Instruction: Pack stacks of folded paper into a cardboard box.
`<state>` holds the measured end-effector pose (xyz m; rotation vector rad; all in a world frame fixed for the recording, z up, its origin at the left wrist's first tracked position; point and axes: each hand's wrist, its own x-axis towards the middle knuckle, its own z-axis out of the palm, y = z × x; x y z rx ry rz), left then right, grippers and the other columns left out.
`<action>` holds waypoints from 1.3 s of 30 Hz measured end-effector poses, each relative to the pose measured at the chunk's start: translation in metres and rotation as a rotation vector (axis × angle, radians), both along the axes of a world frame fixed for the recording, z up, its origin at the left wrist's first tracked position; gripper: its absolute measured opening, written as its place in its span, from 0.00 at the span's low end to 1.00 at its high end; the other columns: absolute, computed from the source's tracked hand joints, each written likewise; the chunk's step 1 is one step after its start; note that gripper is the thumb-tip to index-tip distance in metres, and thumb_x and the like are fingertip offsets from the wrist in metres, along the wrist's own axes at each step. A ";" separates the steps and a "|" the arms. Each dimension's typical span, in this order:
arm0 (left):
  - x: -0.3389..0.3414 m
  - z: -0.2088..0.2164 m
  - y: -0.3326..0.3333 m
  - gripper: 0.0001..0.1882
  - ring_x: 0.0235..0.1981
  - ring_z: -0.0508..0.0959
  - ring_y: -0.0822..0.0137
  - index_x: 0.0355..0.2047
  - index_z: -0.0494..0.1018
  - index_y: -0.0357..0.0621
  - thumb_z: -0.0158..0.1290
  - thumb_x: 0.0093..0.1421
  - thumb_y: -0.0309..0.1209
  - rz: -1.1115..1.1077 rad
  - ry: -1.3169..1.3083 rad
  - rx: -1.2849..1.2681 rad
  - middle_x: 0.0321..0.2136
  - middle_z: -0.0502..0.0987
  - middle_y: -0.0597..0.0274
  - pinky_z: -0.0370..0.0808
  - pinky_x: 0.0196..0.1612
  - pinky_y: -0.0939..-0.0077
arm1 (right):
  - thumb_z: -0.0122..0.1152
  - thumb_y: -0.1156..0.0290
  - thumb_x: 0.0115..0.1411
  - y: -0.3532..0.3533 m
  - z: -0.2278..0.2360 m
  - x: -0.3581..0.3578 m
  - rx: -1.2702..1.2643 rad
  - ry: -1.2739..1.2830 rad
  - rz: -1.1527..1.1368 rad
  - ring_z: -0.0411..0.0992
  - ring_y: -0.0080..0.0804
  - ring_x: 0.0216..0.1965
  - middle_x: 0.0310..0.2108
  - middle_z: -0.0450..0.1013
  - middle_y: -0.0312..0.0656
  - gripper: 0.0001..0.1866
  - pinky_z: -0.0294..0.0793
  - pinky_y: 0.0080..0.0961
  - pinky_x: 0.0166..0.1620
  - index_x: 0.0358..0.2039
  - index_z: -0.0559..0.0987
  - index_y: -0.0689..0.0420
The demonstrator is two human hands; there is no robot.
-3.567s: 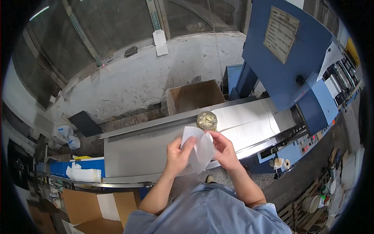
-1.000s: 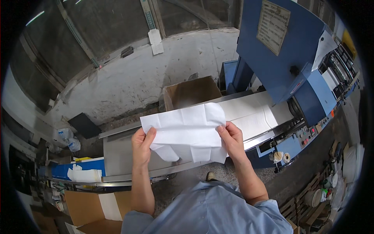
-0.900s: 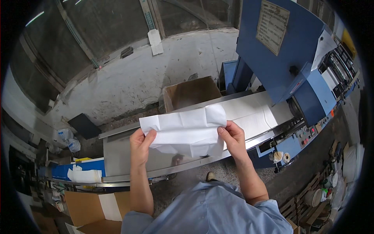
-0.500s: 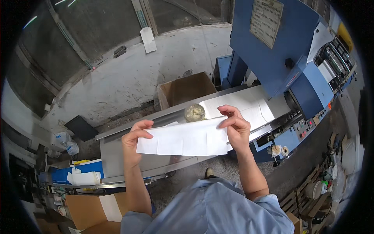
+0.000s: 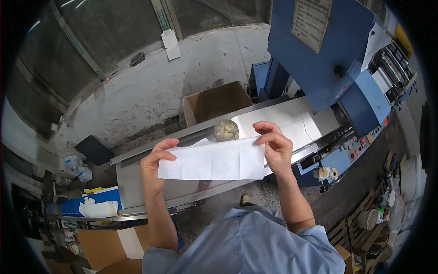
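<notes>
A long white sheet of paper (image 5: 211, 163) with several vertical creases is stretched between my hands, above a metal conveyor table. My left hand (image 5: 156, 162) pinches its left end between thumb and fingers. At the upper right corner my right hand (image 5: 275, 145) grips it the same way. Just behind the sheet's top edge stands a round, clear jar-like object (image 5: 226, 130) with something yellowish inside. More white paper (image 5: 278, 119) lies on the table to the right, running toward the blue machine.
The blue machine (image 5: 319, 68) rises at the right end of the conveyor table (image 5: 137, 180). An open cardboard box (image 5: 216, 102) stands behind the table, and another carton (image 5: 100, 246) is at the lower left. Wooden pallets (image 5: 360, 223) and clutter lie at the right.
The sheet stays held in both hands and has shifted very slightly up and left in the picture. The grip looks the same.
</notes>
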<state>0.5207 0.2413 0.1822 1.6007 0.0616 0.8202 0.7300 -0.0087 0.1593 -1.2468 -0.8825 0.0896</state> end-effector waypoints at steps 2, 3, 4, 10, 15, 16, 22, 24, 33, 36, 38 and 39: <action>0.003 -0.005 -0.002 0.05 0.45 0.78 0.60 0.34 0.79 0.39 0.58 0.56 0.25 0.000 -0.016 -0.014 0.48 0.77 0.48 0.73 0.53 0.67 | 0.54 0.90 0.52 0.001 -0.004 -0.001 -0.003 0.095 0.041 0.71 0.35 0.54 0.51 0.72 0.49 0.15 0.69 0.33 0.59 0.39 0.79 0.62; 0.006 -0.008 -0.007 0.07 0.43 0.78 0.63 0.37 0.78 0.37 0.58 0.59 0.26 0.049 0.013 -0.182 0.46 0.78 0.51 0.74 0.50 0.70 | 0.56 0.88 0.53 0.002 -0.007 -0.003 -0.005 0.192 0.086 0.72 0.33 0.52 0.51 0.72 0.48 0.20 0.71 0.32 0.57 0.47 0.77 0.62; 0.009 -0.011 -0.012 0.09 0.41 0.79 0.66 0.40 0.77 0.35 0.58 0.61 0.27 0.097 0.042 -0.351 0.43 0.79 0.55 0.75 0.47 0.73 | 0.59 0.85 0.54 0.006 -0.011 -0.006 -0.044 0.197 0.098 0.73 0.32 0.50 0.51 0.73 0.47 0.25 0.71 0.31 0.56 0.54 0.72 0.62; 0.042 -0.059 -0.069 0.09 0.35 0.78 0.75 0.40 0.78 0.37 0.53 0.67 0.30 0.012 0.229 -0.573 0.34 0.80 0.64 0.73 0.37 0.79 | 0.61 0.74 0.60 0.033 -0.035 -0.039 -0.273 0.089 0.278 0.73 0.20 0.43 0.43 0.77 0.38 0.22 0.73 0.20 0.47 0.56 0.73 0.61; 0.041 -0.055 -0.069 0.10 0.36 0.79 0.74 0.41 0.76 0.37 0.53 0.67 0.32 -0.005 0.234 -0.633 0.37 0.80 0.62 0.74 0.39 0.77 | 0.53 0.72 0.68 0.034 -0.047 -0.039 -0.156 0.723 0.144 0.75 0.18 0.31 0.33 0.79 0.34 0.09 0.75 0.18 0.35 0.44 0.79 0.61; 0.040 -0.052 -0.068 0.11 0.38 0.79 0.73 0.43 0.75 0.37 0.53 0.67 0.33 -0.012 0.240 -0.644 0.38 0.80 0.61 0.75 0.41 0.76 | 0.53 0.69 0.69 0.033 -0.047 -0.036 -0.073 0.767 0.128 0.75 0.18 0.32 0.34 0.79 0.35 0.10 0.74 0.19 0.36 0.44 0.79 0.60; 0.029 -0.046 -0.061 0.16 0.43 0.79 0.68 0.49 0.72 0.36 0.53 0.67 0.34 -0.018 0.251 -0.733 0.43 0.79 0.58 0.75 0.46 0.71 | 0.57 0.59 0.67 0.023 -0.016 -0.029 -0.098 0.833 0.056 0.73 0.19 0.34 0.32 0.76 0.33 0.14 0.73 0.20 0.40 0.38 0.77 0.58; 0.029 -0.043 -0.063 0.18 0.44 0.79 0.66 0.51 0.71 0.36 0.54 0.66 0.35 -0.022 0.251 -0.747 0.44 0.79 0.58 0.75 0.48 0.70 | 0.57 0.58 0.67 0.022 -0.023 -0.025 -0.075 0.945 0.030 0.75 0.22 0.36 0.36 0.76 0.36 0.16 0.74 0.22 0.41 0.43 0.76 0.59; 0.023 -0.078 -0.081 0.11 0.36 0.77 0.76 0.43 0.77 0.37 0.59 0.63 0.30 -0.004 0.402 -0.440 0.35 0.80 0.67 0.74 0.41 0.78 | 0.55 0.58 0.68 0.022 -0.037 -0.017 0.077 0.994 0.016 0.77 0.31 0.43 0.42 0.77 0.43 0.19 0.77 0.28 0.48 0.49 0.74 0.62; 0.023 -0.061 -0.080 0.09 0.34 0.77 0.78 0.40 0.79 0.36 0.57 0.64 0.29 0.047 0.338 -0.488 0.33 0.80 0.68 0.73 0.39 0.81 | 0.55 0.58 0.68 0.012 -0.030 -0.005 0.004 0.974 -0.066 0.76 0.31 0.44 0.43 0.77 0.43 0.20 0.76 0.29 0.49 0.49 0.73 0.62; 0.019 -0.058 -0.073 0.11 0.34 0.76 0.79 0.42 0.78 0.35 0.57 0.65 0.30 0.019 0.332 -0.490 0.35 0.81 0.66 0.73 0.38 0.82 | 0.55 0.58 0.68 0.005 -0.034 0.002 0.020 0.924 -0.071 0.76 0.31 0.44 0.43 0.77 0.42 0.20 0.75 0.29 0.50 0.49 0.74 0.62; 0.017 -0.057 -0.070 0.11 0.34 0.76 0.79 0.42 0.78 0.35 0.57 0.65 0.30 0.021 0.333 -0.491 0.35 0.81 0.66 0.73 0.38 0.82 | 0.55 0.58 0.69 0.002 -0.036 0.005 0.040 0.872 -0.078 0.76 0.30 0.45 0.43 0.77 0.42 0.19 0.75 0.28 0.50 0.49 0.74 0.62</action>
